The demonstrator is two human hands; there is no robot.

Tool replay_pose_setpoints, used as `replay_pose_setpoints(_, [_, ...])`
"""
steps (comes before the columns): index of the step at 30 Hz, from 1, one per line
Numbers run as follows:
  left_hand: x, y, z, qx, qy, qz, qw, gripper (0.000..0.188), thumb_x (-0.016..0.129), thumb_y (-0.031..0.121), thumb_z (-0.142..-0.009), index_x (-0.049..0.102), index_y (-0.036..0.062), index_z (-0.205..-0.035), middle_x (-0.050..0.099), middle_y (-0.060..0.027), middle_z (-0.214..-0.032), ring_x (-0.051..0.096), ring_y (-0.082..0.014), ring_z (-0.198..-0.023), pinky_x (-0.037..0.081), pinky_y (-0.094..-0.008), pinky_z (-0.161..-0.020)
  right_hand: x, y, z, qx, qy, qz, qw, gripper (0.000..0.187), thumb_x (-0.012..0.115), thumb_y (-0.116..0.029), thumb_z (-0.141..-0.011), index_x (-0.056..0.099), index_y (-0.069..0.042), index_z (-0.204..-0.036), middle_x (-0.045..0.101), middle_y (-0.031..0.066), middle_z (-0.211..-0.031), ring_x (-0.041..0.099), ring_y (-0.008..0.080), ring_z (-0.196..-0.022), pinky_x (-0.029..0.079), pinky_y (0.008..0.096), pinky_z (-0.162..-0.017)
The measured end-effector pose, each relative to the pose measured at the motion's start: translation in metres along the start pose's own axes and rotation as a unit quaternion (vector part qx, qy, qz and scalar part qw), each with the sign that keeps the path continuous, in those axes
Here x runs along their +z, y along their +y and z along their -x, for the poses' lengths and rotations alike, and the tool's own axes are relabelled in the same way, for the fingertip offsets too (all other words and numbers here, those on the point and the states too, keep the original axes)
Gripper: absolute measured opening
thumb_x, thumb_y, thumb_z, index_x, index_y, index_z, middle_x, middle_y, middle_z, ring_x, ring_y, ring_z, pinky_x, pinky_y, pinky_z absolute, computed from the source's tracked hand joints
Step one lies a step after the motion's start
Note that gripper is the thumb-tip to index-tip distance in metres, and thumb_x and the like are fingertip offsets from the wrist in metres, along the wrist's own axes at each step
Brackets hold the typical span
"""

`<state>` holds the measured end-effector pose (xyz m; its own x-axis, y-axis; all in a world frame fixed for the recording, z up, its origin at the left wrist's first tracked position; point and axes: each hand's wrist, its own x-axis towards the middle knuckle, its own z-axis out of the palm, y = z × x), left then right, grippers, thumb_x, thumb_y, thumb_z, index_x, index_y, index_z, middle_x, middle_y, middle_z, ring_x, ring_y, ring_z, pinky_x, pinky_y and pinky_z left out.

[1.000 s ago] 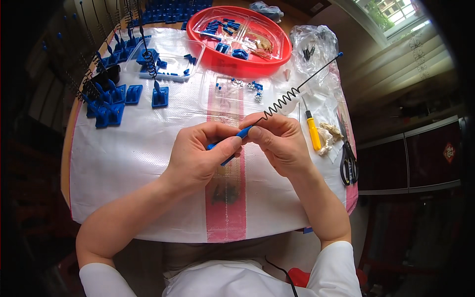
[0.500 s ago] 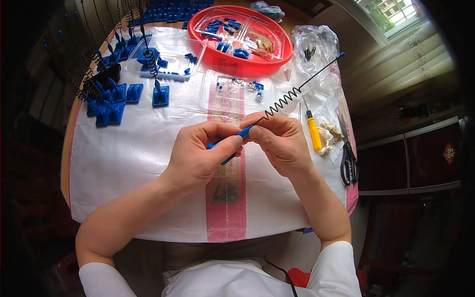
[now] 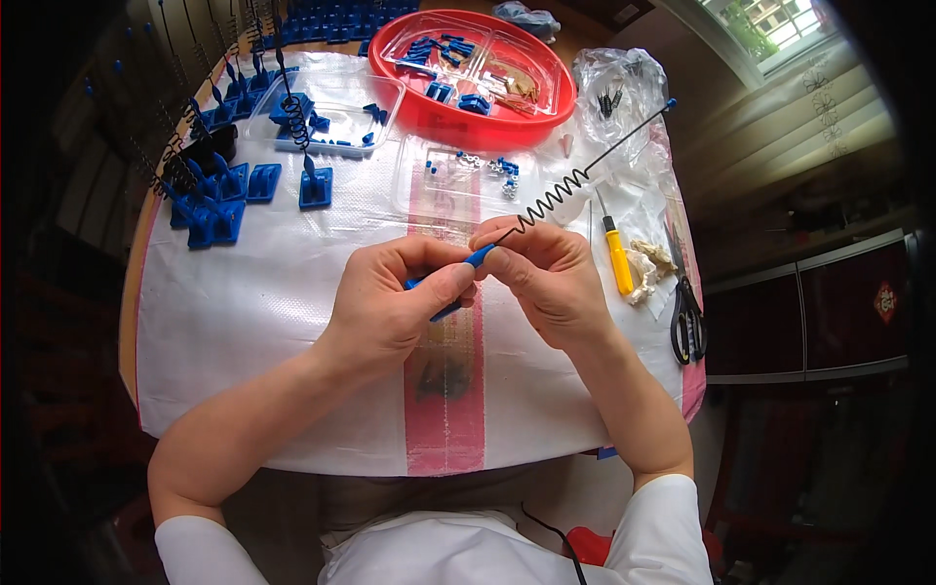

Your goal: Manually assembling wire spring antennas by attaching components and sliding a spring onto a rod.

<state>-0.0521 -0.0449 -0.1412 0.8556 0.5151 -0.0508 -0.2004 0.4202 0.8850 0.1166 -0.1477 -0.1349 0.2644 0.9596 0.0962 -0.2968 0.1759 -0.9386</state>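
Over the middle of the table, my left hand [image 3: 390, 297] is closed around a blue plastic base [image 3: 417, 284], most of it hidden by the fingers. My right hand [image 3: 548, 283] pinches the blue sleeve [image 3: 479, 256] where a black coiled spring antenna [image 3: 548, 203] joins the base. The antenna slants up to the right and ends in a small blue tip [image 3: 671, 103]. Both hands' fingertips almost meet at the joint. A finished-looking blue base with an upright antenna [image 3: 315, 187] stands beyond my left hand.
Several blue bases with antennas [image 3: 222, 210] crowd the left edge. Clear trays with small blue and white parts [image 3: 405, 175] and a red basin [image 3: 546, 122] lie at the back. A yellow-handled screwdriver [image 3: 618, 258], black scissors [image 3: 688, 327] and a plastic bag [image 3: 648, 83] are on the right.
Both hands have shifted very slightly, and the antenna's tip has moved a little up and left. The grip on the base and sleeve is the same.
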Motion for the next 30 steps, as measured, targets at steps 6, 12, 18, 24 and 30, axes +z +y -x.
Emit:
replay_pose_setpoints(6, [-0.003,-0.002,-0.002,-0.015,-0.018,0.03,0.999,0.021,0.066,0.01,-0.094,0.066,-0.0049,-0.11,0.069,-0.0099,-0.095,0.067,-0.0136,-0.086,0.056,-0.0284,-0.082,-0.001,0.003,0.0,-0.012,-0.003,0.001,1.0,0.015,0.072,-0.005,-0.09,0.07,0.001,-0.103,0.068,0.0061,-0.1,0.063,0.0125,-0.09,0.052,0.0279,-0.081])
replay_pose_setpoints(12, [-0.006,0.003,-0.003,-0.047,-0.043,0.065,0.996,0.023,0.067,0.015,-0.094,0.067,-0.0029,-0.108,0.07,-0.0106,-0.093,0.068,-0.0179,-0.086,0.056,-0.0326,-0.082,0.001,-0.005,0.001,-0.002,-0.009,0.023,1.0,0.016,0.071,-0.009,-0.092,0.07,0.001,-0.104,0.07,0.0055,-0.096,0.063,0.0109,-0.084,0.052,0.0264,-0.076])
replay_pose_setpoints(18, [-0.004,0.006,-0.005,-0.069,-0.055,0.078,0.993,0.027,0.066,0.019,-0.094,0.064,-0.0007,-0.112,0.07,-0.0115,-0.095,0.07,-0.0206,-0.091,0.057,-0.0362,-0.085,-0.001,-0.009,0.001,-0.018,-0.006,0.05,0.999,0.016,0.071,-0.011,-0.092,0.07,0.001,-0.103,0.07,0.0055,-0.094,0.063,0.0103,-0.082,0.051,0.0259,-0.072])
replay_pose_setpoints(24, [-0.003,0.007,-0.004,-0.129,-0.057,0.111,0.984,0.029,0.062,0.021,-0.095,0.062,-0.0015,-0.114,0.069,-0.0152,-0.101,0.07,-0.0219,-0.093,0.06,-0.0405,-0.084,0.001,-0.007,0.001,-0.026,0.005,0.051,0.998,0.012,0.071,-0.008,-0.091,0.07,0.001,-0.099,0.069,0.006,-0.094,0.063,0.0111,-0.082,0.051,0.0268,-0.072])
replay_pose_setpoints(30, [-0.003,0.01,-0.002,-0.155,-0.061,0.112,0.98,0.029,0.062,0.021,-0.095,0.063,-0.0019,-0.112,0.069,-0.0162,-0.102,0.071,-0.021,-0.089,0.061,-0.0415,-0.08,-0.001,-0.008,0.003,-0.004,0.009,0.06,0.998,0.01,0.069,-0.003,-0.089,0.07,0.002,-0.097,0.066,0.0089,-0.1,0.062,0.0124,-0.082,0.051,0.028,-0.076])
